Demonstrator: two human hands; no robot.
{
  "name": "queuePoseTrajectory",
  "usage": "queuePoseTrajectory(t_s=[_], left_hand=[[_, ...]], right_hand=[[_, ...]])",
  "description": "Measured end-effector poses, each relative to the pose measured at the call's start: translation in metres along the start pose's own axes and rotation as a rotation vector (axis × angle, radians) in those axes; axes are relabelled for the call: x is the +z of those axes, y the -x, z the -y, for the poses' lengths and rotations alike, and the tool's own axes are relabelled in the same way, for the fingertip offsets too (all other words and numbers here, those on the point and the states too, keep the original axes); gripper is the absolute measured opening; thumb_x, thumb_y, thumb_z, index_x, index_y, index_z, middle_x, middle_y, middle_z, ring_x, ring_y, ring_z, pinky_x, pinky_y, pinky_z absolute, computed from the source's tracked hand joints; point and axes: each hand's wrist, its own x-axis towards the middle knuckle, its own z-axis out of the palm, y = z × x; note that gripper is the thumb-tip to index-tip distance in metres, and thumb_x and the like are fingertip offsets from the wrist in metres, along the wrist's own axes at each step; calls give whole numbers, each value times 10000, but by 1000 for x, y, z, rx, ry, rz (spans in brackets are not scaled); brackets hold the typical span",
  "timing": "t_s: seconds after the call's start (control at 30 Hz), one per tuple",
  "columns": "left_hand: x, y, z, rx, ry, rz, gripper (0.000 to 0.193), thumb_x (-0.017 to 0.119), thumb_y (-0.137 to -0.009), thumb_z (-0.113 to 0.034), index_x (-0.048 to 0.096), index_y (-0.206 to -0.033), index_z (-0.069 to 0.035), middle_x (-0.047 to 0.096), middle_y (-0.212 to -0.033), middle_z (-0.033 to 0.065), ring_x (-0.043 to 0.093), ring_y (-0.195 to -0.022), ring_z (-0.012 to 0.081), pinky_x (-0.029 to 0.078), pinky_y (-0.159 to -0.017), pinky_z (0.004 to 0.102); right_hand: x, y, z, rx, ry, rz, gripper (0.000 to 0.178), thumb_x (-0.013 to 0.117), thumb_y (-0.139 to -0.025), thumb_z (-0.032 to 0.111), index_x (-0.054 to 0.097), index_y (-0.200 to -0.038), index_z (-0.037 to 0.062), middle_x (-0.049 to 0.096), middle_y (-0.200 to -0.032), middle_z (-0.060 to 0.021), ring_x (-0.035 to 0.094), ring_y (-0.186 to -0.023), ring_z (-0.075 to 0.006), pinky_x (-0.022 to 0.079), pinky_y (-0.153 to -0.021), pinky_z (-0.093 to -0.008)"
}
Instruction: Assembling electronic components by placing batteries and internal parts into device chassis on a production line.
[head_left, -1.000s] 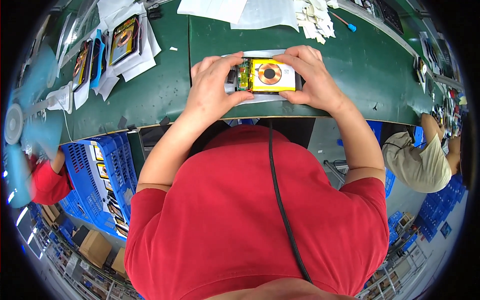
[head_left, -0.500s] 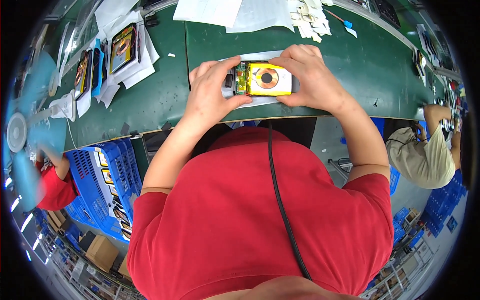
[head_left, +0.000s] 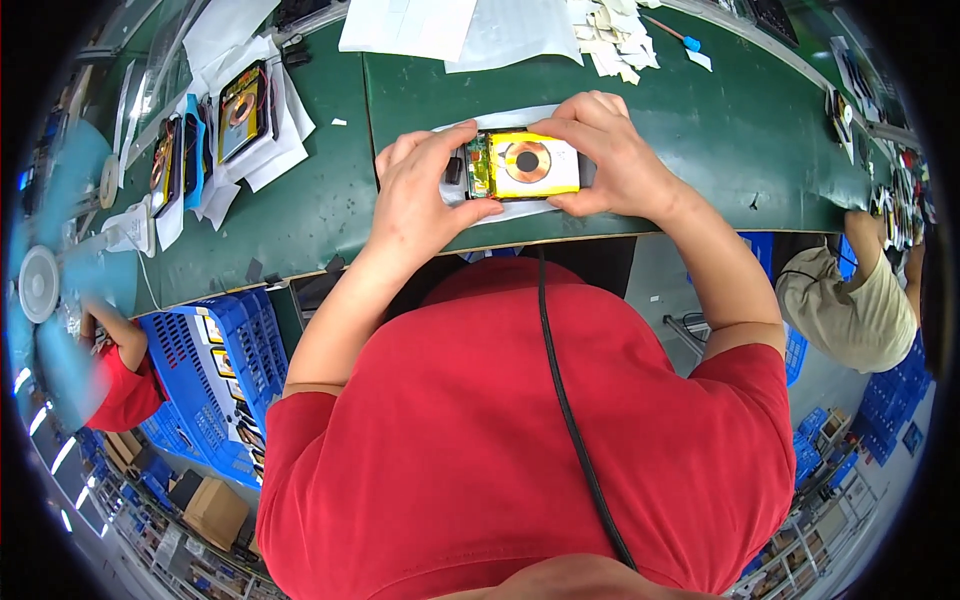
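Between my hands lies an open power bank [head_left: 562,168], a flat dark-edged case showing a white battery with yellow tape, a round copper coil and a green circuit board at its left end. My left hand [head_left: 422,192] grips the circuit-board end, thumb on the near edge and fingers on the far edge. At the battery end my right hand [head_left: 618,158] holds it the same way, thumb near and fingers far. Under the power bank is a white sheet [head_left: 520,209] on the green table. A small black block [head_left: 454,170] sits by my left palm.
More open power banks [head_left: 243,112] lean among papers at the left. A blue fan [head_left: 40,283] stands beyond them. White sheets [head_left: 410,25], paper scraps [head_left: 612,35] and a blue-tipped tool [head_left: 690,43] lie at the back. Blue crates [head_left: 262,345] stand lower left; co-workers flank both sides.
Both hands keep their hold on the power bank. The whole view has shifted slightly, and the hands and power bank stay almost the same relative to the table.
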Motion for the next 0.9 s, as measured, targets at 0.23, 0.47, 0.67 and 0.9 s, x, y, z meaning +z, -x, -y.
queuePoseTrajectory(t_s=[0.23,0.47,0.67,0.9], left_hand=[[-6,-2,-8,90,-116,81,675,884,-652,-258,676,-1293,-245,584,-1358,58,531,-1183,280,350,-1038,424],[-6,-2,-7,125,-127,128,533,834,-730,-307,705,-1246,-342,542,-1353,93,488,-1220,306,323,-1051,459],[-6,-1,-8,119,-133,135,521,828,-740,-303,706,-1246,-327,535,-1357,95,481,-1227,313,322,-1053,461],[-8,-2,-7,118,-111,152,541,835,-730,-277,704,-1254,-307,527,-1360,94,489,-1216,313,332,-1046,458]], right_hand=[[-2,3,2,35,27,32,714,888,-592,286,662,-1252,130,572,-1143,-56,526,-1112,-258,366,-1001,-411],[4,6,2,34,50,6,706,883,-628,339,659,-1269,148,565,-1220,-58,516,-1177,-272,362,-1021,-428],[7,12,10,18,107,-13,718,827,-666,442,642,-1284,128,573,-1244,-73,529,-1183,-281,367,-1016,-439],[13,38,36,14,339,-141,547,801,-741,282,648,-1195,19,631,-1277,-116,584,-1204,-286,444,-959,-448]])
